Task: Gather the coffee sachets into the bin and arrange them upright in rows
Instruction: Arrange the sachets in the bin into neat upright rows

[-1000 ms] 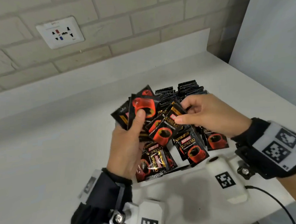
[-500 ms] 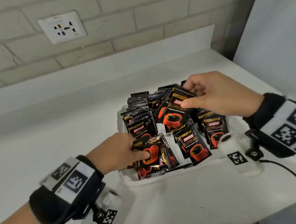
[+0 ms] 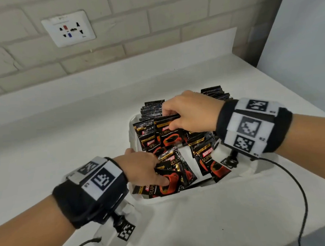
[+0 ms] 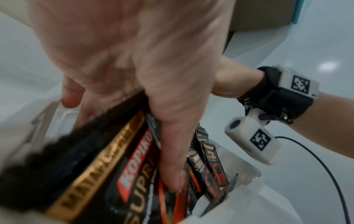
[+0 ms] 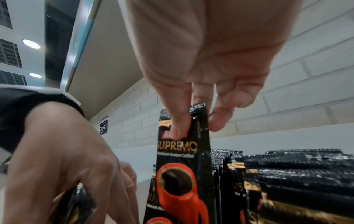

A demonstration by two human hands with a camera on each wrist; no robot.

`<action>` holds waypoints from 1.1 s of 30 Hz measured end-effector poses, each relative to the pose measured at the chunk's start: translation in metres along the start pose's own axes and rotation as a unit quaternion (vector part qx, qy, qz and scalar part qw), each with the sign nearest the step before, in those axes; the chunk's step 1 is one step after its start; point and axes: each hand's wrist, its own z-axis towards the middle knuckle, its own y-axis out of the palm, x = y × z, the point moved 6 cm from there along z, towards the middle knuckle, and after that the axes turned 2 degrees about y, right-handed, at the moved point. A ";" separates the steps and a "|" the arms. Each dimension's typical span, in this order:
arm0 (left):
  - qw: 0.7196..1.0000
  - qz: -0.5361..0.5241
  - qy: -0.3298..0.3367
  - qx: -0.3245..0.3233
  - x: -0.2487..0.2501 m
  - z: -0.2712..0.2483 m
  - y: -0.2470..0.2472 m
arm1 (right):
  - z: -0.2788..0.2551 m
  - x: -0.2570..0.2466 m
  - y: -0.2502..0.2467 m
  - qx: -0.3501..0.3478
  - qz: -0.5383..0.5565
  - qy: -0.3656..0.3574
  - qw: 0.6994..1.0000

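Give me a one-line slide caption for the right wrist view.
Right hand pinches a Kopiko Supremo sachet upright by its top edge beside rows of standing sachets.

Head cam: above, angled down at worktop (image 3: 82,139) and bin (image 3: 133,136), wall behind. Wrist cams: very close, looking along the hands into the bin. All three views share the sachets (image 3: 170,135).
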 end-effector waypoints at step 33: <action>1.000 -0.023 -0.013 0.014 0.012 -0.002 0.000 | 0.023 -0.024 0.046 -0.066 -0.083 -0.078 0.991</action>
